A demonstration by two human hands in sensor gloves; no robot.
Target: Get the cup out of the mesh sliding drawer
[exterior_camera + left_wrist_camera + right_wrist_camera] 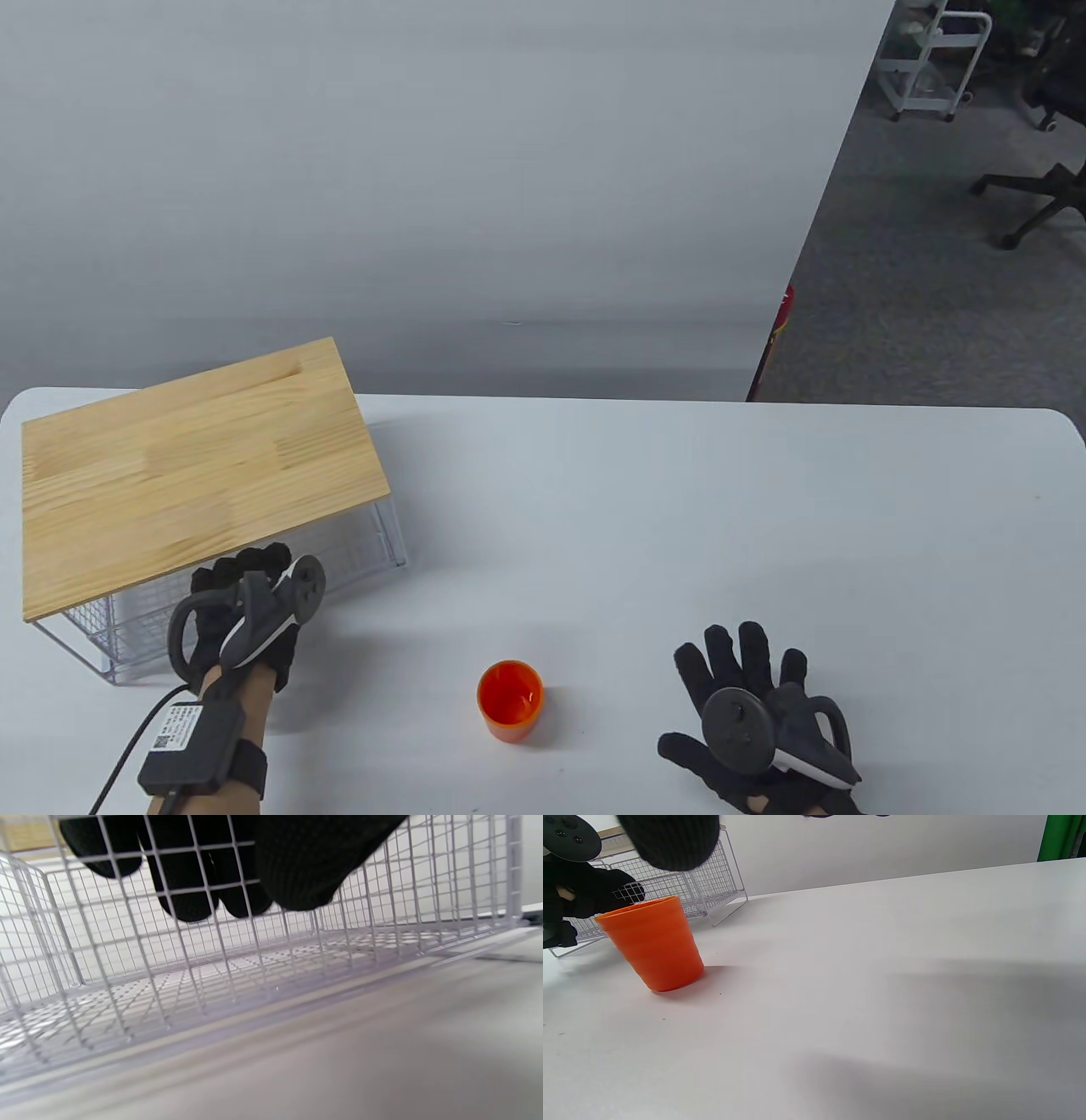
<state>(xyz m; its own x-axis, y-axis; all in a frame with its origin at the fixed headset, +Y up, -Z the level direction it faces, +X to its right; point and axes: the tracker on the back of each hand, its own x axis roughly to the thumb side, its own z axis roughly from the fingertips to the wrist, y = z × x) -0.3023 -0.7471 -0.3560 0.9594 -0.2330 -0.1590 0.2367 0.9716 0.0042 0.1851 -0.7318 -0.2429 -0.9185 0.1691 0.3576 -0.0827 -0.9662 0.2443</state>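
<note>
The orange cup stands upright on the white table, out in the open between my hands; it also shows in the right wrist view. The white mesh drawer sits under a wooden top at the left. My left hand grips the drawer's front wall: the fingers are inside the mesh, the thumb outside. The drawer floor is bare. My right hand lies flat on the table, fingers spread, right of the cup and holding nothing.
The wire frame of the drawer unit stands behind the cup in the right wrist view, with my left hand at it. A grey wall runs behind the table. Office chairs and a cart stand on the floor at far right.
</note>
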